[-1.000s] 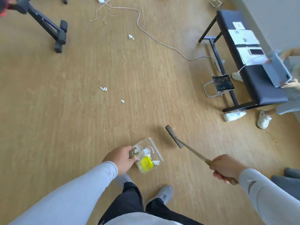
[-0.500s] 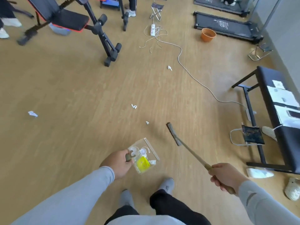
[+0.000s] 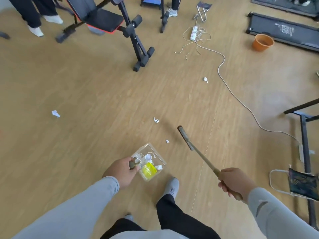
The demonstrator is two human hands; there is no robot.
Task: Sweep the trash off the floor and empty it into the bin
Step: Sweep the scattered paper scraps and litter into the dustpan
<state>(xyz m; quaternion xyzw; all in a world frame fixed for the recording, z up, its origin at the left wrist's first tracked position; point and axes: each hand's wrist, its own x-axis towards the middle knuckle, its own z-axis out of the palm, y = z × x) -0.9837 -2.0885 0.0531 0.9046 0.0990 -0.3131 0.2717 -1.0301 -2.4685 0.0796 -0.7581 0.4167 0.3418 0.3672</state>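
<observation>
My left hand (image 3: 121,172) grips the handle of a clear dustpan (image 3: 151,152) held above the floor; yellow plastic trash (image 3: 148,170) and white scraps lie inside it. My right hand (image 3: 233,181) holds the wooden handle of a broom, whose head (image 3: 185,138) hangs just above the floor, right of the dustpan. White paper scraps lie on the wooden floor: one small piece (image 3: 167,141) between dustpan and broom head, another (image 3: 156,120) farther ahead, a third (image 3: 205,79) by the cable, and one (image 3: 55,113) far left. An orange bin (image 3: 262,42) stands at the far right.
A black exercise bench (image 3: 110,21) stands ahead to the left, with people's legs (image 3: 34,12) near it. A white cable (image 3: 229,87) and power strip (image 3: 194,32) cross the floor. A treadmill (image 3: 284,30) lies behind the bin. A black table frame (image 3: 304,135) and folding stool (image 3: 302,184) are at right.
The view has tilted up and left, so the bench, people's legs, treadmill and orange bin came into view. My hands keep hold of dustpan and broom; I have stepped forward.
</observation>
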